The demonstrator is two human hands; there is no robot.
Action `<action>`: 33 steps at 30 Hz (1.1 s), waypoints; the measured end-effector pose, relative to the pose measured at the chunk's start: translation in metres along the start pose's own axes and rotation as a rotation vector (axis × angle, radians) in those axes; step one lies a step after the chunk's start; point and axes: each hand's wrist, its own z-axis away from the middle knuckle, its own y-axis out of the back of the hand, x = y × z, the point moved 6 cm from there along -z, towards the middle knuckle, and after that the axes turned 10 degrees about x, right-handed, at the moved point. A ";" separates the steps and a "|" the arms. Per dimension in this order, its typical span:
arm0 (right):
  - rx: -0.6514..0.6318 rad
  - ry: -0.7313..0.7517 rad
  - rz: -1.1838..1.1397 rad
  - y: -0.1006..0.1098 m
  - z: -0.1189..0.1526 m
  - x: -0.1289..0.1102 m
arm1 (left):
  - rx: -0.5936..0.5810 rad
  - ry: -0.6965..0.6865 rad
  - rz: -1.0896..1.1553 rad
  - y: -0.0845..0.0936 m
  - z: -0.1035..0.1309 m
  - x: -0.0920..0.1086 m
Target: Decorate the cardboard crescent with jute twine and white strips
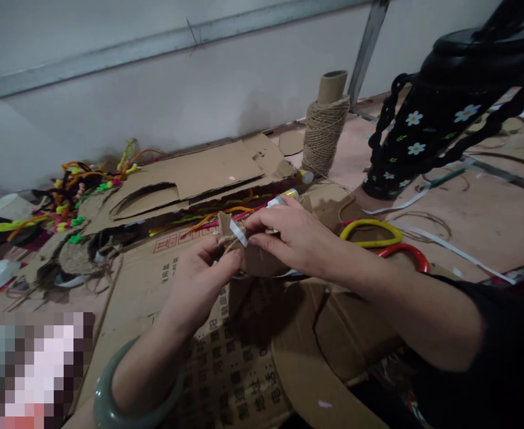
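Note:
Between my hands is a cut cardboard piece (258,261), with brown twine (228,243) around its left end and a short white strip (238,233) across it. My left hand (197,277) pinches the left end, thumb against the twine. From the right, my right hand (300,238) grips the upper edge of the same piece, its fingers curled and partly hiding what lies beneath. A white tube with a yellow band (283,198) shows just behind my right fingers. Below my hands lies a printed cardboard sheet (172,316).
A twine spool (325,134) stands behind, beside a black flowered tumbler (422,131). Scissors with yellow and red handles (373,233) lie right of my hands, near a white ribbon (453,247). Colourful fuzzy wires (76,185) are heaped left, near a cut cardboard panel (199,173).

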 end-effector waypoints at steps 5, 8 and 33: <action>0.035 -0.025 -0.039 0.002 -0.002 0.001 | 0.041 -0.093 -0.074 0.005 -0.002 0.000; 0.084 -0.118 -0.070 0.007 -0.003 0.009 | 0.234 -0.285 -0.074 0.017 0.004 0.011; 0.181 -0.209 -0.297 0.008 -0.002 0.016 | -0.056 0.148 0.480 -0.021 0.012 -0.017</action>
